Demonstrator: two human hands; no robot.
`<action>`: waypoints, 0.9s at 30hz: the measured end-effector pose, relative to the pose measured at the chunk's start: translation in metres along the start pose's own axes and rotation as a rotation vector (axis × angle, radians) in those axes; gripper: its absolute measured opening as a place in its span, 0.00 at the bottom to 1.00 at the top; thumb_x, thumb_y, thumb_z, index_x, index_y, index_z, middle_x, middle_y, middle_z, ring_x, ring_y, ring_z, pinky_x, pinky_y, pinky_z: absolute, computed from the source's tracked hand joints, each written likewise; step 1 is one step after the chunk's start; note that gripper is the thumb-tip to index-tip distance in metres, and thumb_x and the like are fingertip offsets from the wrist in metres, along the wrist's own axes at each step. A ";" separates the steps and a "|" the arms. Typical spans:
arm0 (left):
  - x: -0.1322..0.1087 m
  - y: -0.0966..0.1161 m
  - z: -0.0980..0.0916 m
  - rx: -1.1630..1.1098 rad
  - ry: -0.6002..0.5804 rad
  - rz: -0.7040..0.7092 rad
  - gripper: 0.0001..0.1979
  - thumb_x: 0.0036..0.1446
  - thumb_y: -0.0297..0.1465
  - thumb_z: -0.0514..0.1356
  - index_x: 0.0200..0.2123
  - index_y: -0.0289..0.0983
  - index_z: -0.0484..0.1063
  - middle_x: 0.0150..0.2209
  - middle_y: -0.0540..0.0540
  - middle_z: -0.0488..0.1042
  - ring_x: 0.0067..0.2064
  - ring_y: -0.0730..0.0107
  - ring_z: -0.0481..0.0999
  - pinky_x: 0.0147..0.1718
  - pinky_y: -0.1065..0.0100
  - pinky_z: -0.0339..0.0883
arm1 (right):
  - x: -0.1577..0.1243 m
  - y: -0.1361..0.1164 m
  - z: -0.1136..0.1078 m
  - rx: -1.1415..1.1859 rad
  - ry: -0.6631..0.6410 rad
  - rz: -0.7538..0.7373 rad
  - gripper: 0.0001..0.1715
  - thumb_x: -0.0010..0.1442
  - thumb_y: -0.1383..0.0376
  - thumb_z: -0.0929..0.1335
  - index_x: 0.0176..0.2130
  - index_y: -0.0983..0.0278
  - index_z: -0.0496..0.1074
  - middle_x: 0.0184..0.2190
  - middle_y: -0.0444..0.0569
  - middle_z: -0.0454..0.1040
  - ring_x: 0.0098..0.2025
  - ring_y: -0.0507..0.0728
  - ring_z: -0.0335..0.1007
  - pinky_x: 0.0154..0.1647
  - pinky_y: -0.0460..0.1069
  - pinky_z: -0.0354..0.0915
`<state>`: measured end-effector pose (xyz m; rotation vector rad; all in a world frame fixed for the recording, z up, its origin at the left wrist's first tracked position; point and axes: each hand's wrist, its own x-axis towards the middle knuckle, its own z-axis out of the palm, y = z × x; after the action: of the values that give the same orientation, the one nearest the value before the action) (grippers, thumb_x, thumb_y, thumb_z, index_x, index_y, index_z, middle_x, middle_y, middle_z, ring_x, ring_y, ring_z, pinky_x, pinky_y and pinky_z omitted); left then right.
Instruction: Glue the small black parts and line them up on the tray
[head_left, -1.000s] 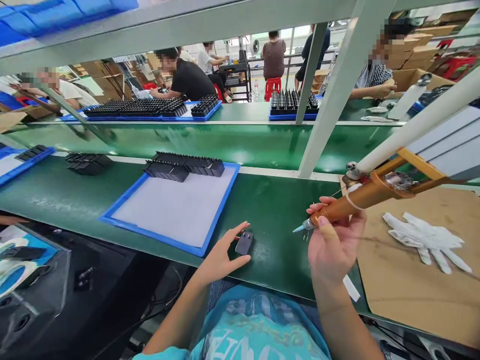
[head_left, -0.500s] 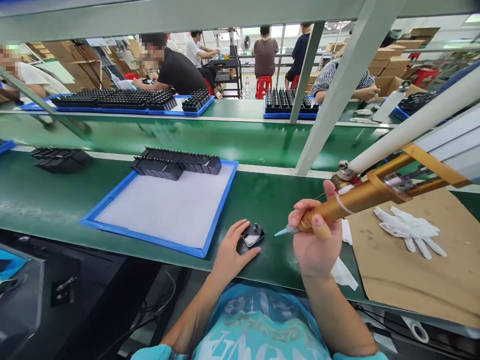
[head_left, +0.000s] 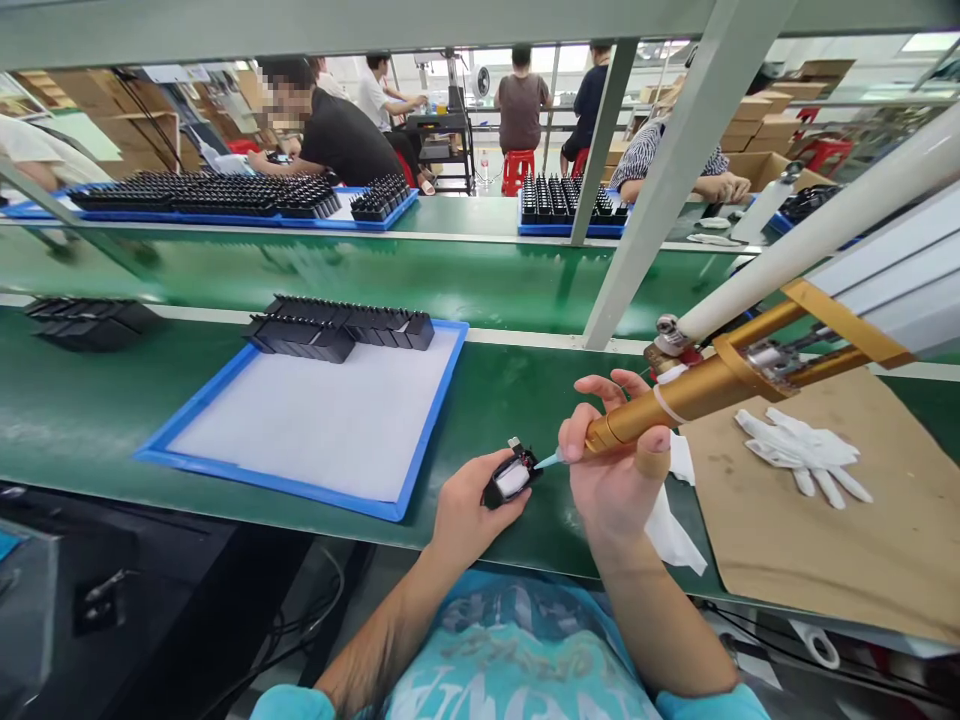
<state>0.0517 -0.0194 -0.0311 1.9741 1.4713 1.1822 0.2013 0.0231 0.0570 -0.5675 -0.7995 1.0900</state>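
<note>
Box [head_left: 495, 491], small and black, sits in the left hand [head_left: 466, 508], pinched between thumb and fingers, over the green table [head_left: 514, 395]. The right hand [head_left: 611, 490] curls partly round the gold tube [head_left: 701, 388]. Hold both still so the blue tip [head_left: 550, 461] meets the box's edge gently.

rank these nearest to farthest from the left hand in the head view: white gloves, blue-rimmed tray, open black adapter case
1. Open black adapter case: held in the left hand.
2. Blue-rimmed tray: on the bench, left of the hand.
3. White gloves: on the brown cardboard, far right.
</note>
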 end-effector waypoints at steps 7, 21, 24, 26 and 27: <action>0.003 0.009 0.000 -0.028 -0.033 0.008 0.18 0.54 0.31 0.65 0.49 0.40 0.71 0.41 0.48 0.79 0.38 0.66 0.79 0.41 0.66 0.74 | -0.001 0.000 -0.006 -0.013 -0.012 -0.042 0.22 0.56 0.44 0.66 0.40 0.57 0.67 0.41 0.44 0.71 0.16 0.45 0.61 0.15 0.46 0.56; 0.004 0.004 0.008 -0.034 -0.043 -0.163 0.18 0.54 0.34 0.64 0.48 0.40 0.71 0.37 0.49 0.80 0.30 0.69 0.77 0.30 0.70 0.72 | -0.002 0.000 0.003 -0.011 0.013 -0.034 0.27 0.55 0.43 0.66 0.49 0.53 0.66 0.44 0.45 0.70 0.17 0.46 0.62 0.16 0.47 0.58; 0.007 0.006 0.012 -0.016 -0.050 -0.170 0.18 0.53 0.34 0.64 0.48 0.40 0.71 0.36 0.49 0.80 0.30 0.69 0.77 0.31 0.69 0.72 | -0.004 0.002 0.006 0.028 -0.001 -0.036 0.26 0.55 0.44 0.66 0.48 0.54 0.68 0.44 0.45 0.70 0.18 0.46 0.63 0.17 0.47 0.58; 0.008 0.008 0.016 -0.049 -0.050 -0.148 0.18 0.53 0.34 0.65 0.48 0.40 0.71 0.37 0.49 0.80 0.31 0.69 0.77 0.32 0.69 0.72 | -0.005 0.003 0.009 0.051 -0.014 -0.038 0.25 0.55 0.45 0.67 0.48 0.54 0.68 0.44 0.45 0.70 0.18 0.46 0.64 0.17 0.47 0.58; 0.008 0.009 0.017 -0.077 -0.044 -0.128 0.18 0.53 0.33 0.65 0.48 0.39 0.72 0.38 0.48 0.80 0.32 0.68 0.78 0.33 0.69 0.73 | -0.005 0.003 0.011 0.060 -0.022 -0.039 0.25 0.56 0.45 0.67 0.48 0.54 0.69 0.44 0.45 0.70 0.18 0.46 0.64 0.18 0.47 0.58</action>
<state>0.0716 -0.0126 -0.0311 1.8152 1.4841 1.1171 0.1896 0.0196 0.0597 -0.4884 -0.7916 1.0821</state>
